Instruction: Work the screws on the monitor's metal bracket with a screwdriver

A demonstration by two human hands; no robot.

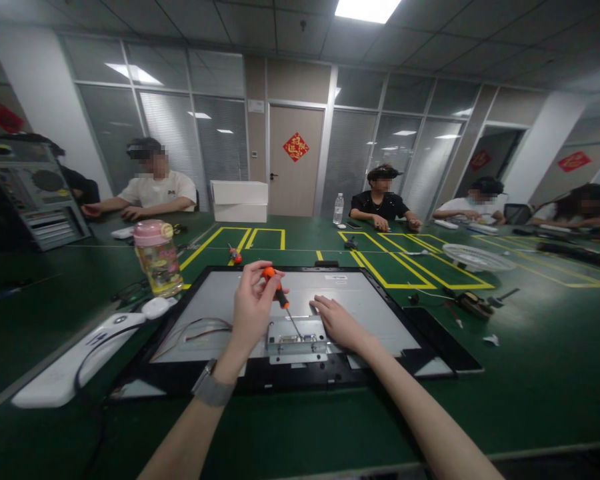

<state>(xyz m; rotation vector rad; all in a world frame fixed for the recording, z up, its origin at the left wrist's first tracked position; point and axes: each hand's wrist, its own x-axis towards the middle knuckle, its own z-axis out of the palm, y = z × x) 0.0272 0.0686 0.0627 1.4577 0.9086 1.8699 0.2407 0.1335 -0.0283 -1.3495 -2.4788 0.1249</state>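
A monitor [230,293] lies face down on the green table, its grey metal back panel up. My left hand [253,308] is closed round the orange and black handle of a small screwdriver [280,297], whose tip points down at the metal bracket [297,341] near the panel's front edge. My right hand [337,321] lies flat on the panel beside the bracket, fingers stretched out, holding nothing. Thin red and white wires [200,330] run across the panel's left part.
A pink-lidded water bottle [157,257] stands left of the monitor, with a white plastic part [75,363] and black cable in front of it. A second screwdriver [235,253], a fan grille [477,257] and small parts lie beyond. Several people sit at the far side. A computer case [33,190] stands at far left.
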